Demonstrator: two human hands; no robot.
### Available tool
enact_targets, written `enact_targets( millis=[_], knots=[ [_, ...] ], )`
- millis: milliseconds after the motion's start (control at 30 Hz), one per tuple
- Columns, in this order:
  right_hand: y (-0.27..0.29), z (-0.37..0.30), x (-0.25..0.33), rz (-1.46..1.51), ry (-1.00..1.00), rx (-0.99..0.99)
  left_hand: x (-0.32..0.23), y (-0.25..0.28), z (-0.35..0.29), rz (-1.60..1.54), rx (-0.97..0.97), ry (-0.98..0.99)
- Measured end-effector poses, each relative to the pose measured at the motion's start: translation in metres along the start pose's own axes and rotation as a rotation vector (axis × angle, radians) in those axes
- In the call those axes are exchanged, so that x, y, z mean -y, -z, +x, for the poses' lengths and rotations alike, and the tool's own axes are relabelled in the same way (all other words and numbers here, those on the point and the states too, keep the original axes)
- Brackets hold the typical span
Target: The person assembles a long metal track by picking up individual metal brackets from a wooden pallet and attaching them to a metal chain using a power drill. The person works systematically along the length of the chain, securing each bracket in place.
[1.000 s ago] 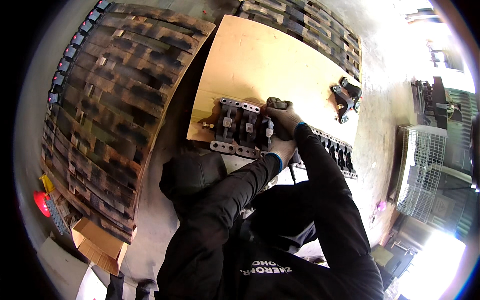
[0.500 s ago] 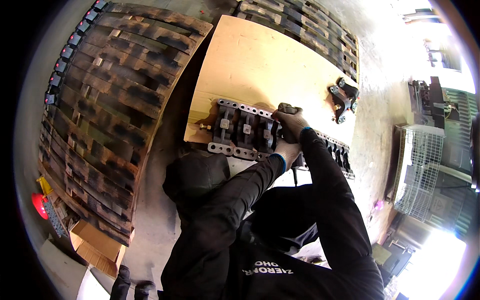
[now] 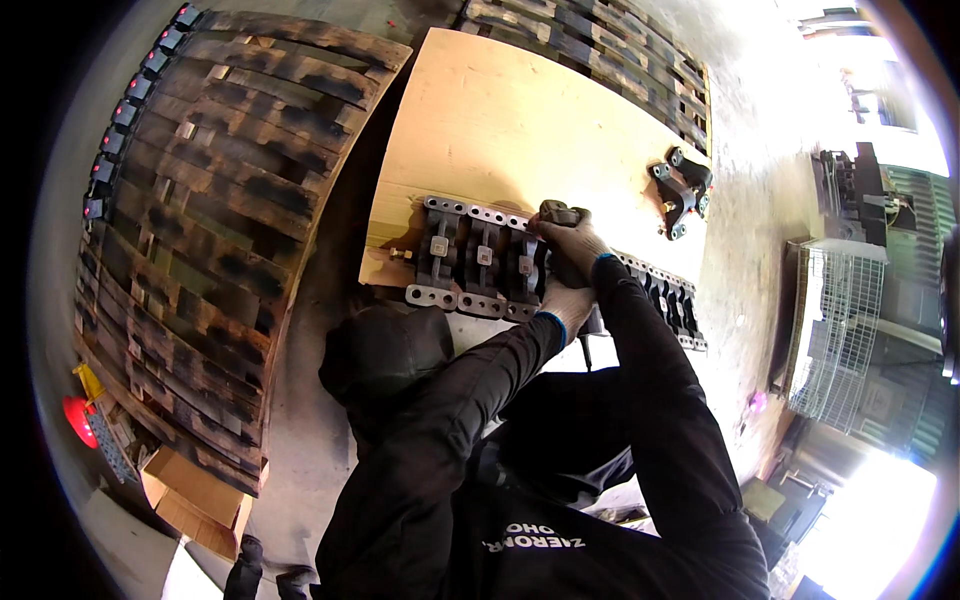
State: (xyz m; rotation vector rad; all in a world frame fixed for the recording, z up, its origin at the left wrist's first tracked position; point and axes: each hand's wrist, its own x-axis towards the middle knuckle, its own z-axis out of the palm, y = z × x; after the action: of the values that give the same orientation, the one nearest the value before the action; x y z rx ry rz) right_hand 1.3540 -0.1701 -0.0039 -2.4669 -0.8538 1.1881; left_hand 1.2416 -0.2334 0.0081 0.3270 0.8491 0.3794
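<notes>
A row of dark metal brackets [image 3: 484, 257] lies on the tan board, with drilled light-grey flanges along both sides. Over the middle of the row, my gloved right hand [image 3: 580, 247] is closed around the upper part of a dark hand-held tool [image 3: 562, 213]. Lower on the same tool, my gloved left hand [image 3: 567, 303] is closed too. Both hands cover most of the tool, so its exact kind and its working end cannot be made out. A thin black rod or cord [image 3: 587, 350] hangs below the hands.
Brackets continue right of my hands [image 3: 672, 303]. Separate black castings [image 3: 682, 192] lie on the right of the tan board [image 3: 490, 120]. A brass-coloured fitting [image 3: 400, 255] sits at its left edge. Wooden pallets [image 3: 250, 150] stand left, a wire basket [image 3: 838, 325] right, a cardboard box [image 3: 195, 500] lower left.
The whole view has shifted slightly to the left. Both hands keep their grip on the dark tool at nearly the same spot over the brackets.
</notes>
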Motion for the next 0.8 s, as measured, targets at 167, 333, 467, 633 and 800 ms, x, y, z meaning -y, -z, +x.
enact_targets(
  millis=[167, 333, 467, 633, 800],
  knots=[
    [0.005, -0.009, 0.009, -0.176, 0.052, 0.109, 0.046, 0.029, 0.042, 0.354, 0.140, -0.120],
    [0.003, -0.004, 0.000, -0.003, -0.056, -0.023, 0.004, 0.001, 0.008, -0.009, 0.019, 0.006],
    [0.003, 0.012, -0.011, -0.155, 0.052, 0.076, 0.011, 0.006, 0.014, -0.028, 0.017, -0.030],
    [-0.012, 0.016, -0.009, 0.033, 0.018, 0.003, 0.004, 0.007, 0.012, 0.057, -0.029, 0.000],
    [-0.001, -0.004, 0.017, -0.075, -0.078, 0.022, -0.003, 0.005, 0.003, 0.054, -0.045, -0.035]
  ],
)
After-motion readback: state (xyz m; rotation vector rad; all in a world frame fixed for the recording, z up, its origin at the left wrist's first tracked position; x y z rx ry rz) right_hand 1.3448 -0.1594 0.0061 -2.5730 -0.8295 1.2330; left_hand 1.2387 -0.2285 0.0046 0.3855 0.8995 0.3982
